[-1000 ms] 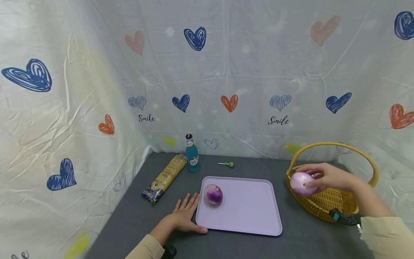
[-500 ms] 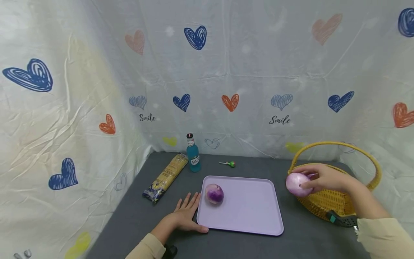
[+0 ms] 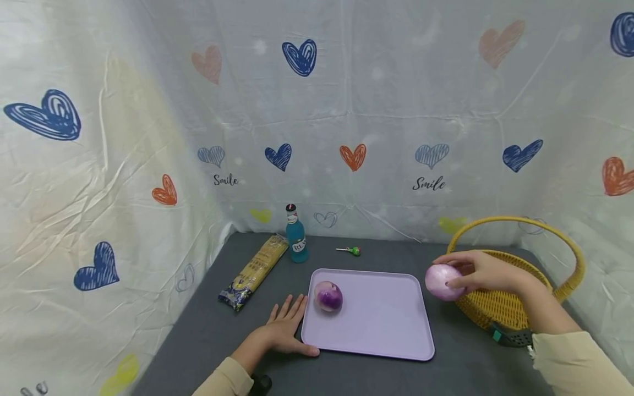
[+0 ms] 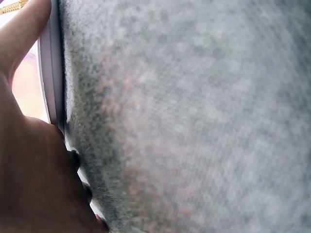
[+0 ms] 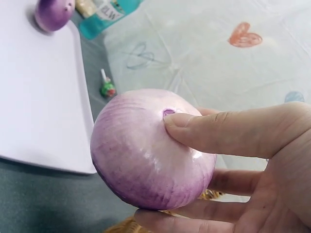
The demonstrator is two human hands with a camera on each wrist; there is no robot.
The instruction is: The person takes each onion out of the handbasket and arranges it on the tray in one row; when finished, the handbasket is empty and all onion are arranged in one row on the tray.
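Note:
In the head view my right hand (image 3: 482,272) holds a purple onion (image 3: 443,282) in the air, between the tray's right edge and the basket. The right wrist view shows my thumb pressed on the pale side of the onion (image 5: 146,150), with the fingers curled behind it. My left hand (image 3: 284,331) lies with spread fingers on the table, at the left edge of the lilac tray (image 3: 376,313). Its thumb and fingertips are at the tray's rim. A second round purple-and-white vegetable (image 3: 328,297) sits on the tray's left part.
A yellow wicker basket (image 3: 487,311) with a tall handle stands at the right, partly behind my right forearm. Behind the tray lies a lollipop (image 3: 353,251). A blue bottle (image 3: 296,236) stands at the back left, next to a long yellow packet (image 3: 255,272).
My right hand has carried the onion leftward, from over the basket to just outside its left rim, close to the tray. My left hand has stayed in place.

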